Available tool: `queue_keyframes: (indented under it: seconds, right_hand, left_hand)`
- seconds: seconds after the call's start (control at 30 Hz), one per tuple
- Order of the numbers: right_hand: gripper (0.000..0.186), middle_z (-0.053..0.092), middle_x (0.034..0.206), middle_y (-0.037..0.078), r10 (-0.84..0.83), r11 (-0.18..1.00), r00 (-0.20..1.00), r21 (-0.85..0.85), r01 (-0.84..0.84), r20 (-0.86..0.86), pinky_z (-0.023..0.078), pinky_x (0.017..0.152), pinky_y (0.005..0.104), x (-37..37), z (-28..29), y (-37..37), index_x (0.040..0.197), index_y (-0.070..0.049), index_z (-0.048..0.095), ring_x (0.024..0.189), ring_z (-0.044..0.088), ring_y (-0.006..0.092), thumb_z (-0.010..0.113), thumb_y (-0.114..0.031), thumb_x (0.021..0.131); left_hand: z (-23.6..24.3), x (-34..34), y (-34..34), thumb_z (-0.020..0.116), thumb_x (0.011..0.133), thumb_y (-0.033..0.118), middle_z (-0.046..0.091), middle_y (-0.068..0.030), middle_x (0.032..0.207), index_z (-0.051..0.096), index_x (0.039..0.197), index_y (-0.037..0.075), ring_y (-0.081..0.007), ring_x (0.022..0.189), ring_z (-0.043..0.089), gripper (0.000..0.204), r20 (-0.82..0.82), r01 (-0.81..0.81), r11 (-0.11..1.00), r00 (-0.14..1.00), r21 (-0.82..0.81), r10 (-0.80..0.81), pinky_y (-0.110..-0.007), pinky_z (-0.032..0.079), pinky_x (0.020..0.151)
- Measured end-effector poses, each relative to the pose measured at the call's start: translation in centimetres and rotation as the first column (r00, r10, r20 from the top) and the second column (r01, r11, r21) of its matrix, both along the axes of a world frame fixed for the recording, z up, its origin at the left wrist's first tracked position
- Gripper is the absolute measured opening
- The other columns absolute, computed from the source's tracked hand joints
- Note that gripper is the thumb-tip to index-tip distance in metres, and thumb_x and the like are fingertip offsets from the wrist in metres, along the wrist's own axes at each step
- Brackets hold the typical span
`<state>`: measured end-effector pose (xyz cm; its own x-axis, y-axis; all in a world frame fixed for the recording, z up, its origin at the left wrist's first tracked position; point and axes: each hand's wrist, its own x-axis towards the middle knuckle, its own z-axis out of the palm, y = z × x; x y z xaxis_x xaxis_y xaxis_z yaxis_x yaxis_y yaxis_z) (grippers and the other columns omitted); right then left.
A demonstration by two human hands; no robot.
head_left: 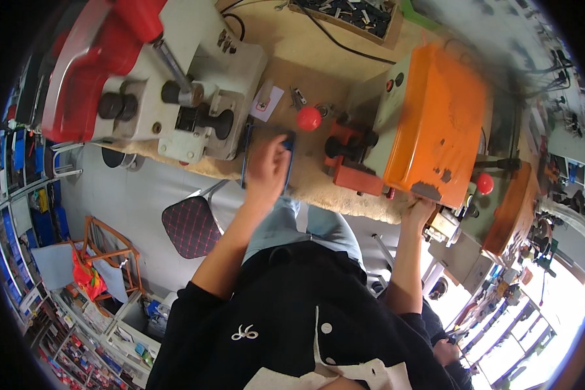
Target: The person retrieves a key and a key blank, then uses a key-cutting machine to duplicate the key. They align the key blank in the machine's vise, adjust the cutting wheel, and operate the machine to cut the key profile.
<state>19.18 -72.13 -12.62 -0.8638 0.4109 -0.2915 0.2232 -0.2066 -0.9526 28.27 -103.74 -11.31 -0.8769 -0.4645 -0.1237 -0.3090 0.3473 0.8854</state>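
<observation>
My left hand [268, 166] is over a blue-rimmed shallow tray [244, 156] at the bench's front edge. Its fingers look bent and are smeared by motion; I cannot see anything in them. At the lower front corner of an orange-covered machine [435, 130], my right hand [420, 209] has its fingers closed against the edge. What they grip is hidden. A red ball knob [309, 118] stands just beyond the tray, to its right. Beside it lie a white card [266, 104] and a small metal piece [298, 97].
A red and white key-cutting machine [201, 97] fills the left of the bench. Farther back sits a box [344, 16] of small dark parts, with a black cable across the bench. A padded stool [192, 226] and a wooden-framed chair [104, 260] stand left. Another person's hand [446, 351] shows lower right.
</observation>
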Motion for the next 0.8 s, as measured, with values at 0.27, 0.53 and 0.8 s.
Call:
queue_keyframes:
  seconds: [0.27, 0.53, 0.8]
  right_hand:
    - [0.028, 0.052, 0.117, 0.013, 0.115, 0.976, 0.993, -0.188, -0.11, 0.018, 0.042, 0.088, 0.033, -5.6, -2.8, 0.5, 0.113, -0.001, 0.051, 0.108, 0.05, 0.0203, 0.045, -0.014, 0.09]
    - [0.029, 0.048, 0.124, 0.014, 0.263, 0.935, 0.961, -0.27, -0.23, 0.09, 0.038, 0.092, 0.0321, -5.9, -1.5, -2.0, 0.113, 0.001, 0.052, 0.115, 0.044, 0.0211, 0.043, -0.014, 0.09]
    - [0.031, 0.044, 0.131, 0.014, 0.539, 0.784, 0.842, -0.35, -0.513, -0.025, 0.033, 0.097, 0.0311, -5.6, 0.9, -5.9, 0.114, 0.003, 0.054, 0.122, 0.039, 0.0219, 0.041, -0.013, 0.09]
  left_hand:
    - [-2.5, -8.5, 6.4, 0.063, 0.082, 0.019, 0.059, -0.0057, 0.102, 0.052, 0.113, 0.001, -0.0131, 0.091, 0.055, 0.037, 0.193, -0.208, 0.593, 0.977, 0.778, 0.089, -0.027, 0.043, 0.077]
    - [-2.3, -7.7, 6.2, 0.059, 0.08, 0.007, 0.062, -0.0079, 0.083, 0.057, 0.093, -0.002, -0.0153, 0.071, 0.061, 0.016, 0.358, -0.393, 0.355, 0.919, 0.848, 0.164, -0.027, 0.049, 0.058]
    - [-6.6, -2.1, 1.5, 0.055, 0.084, 0.012, 0.058, -0.01, 0.1, 0.052, 0.107, 0.0, -0.017, 0.086, 0.057, 0.026, 0.268, -0.276, 0.245, 0.961, 0.93, 0.063, -0.03, 0.048, 0.073]
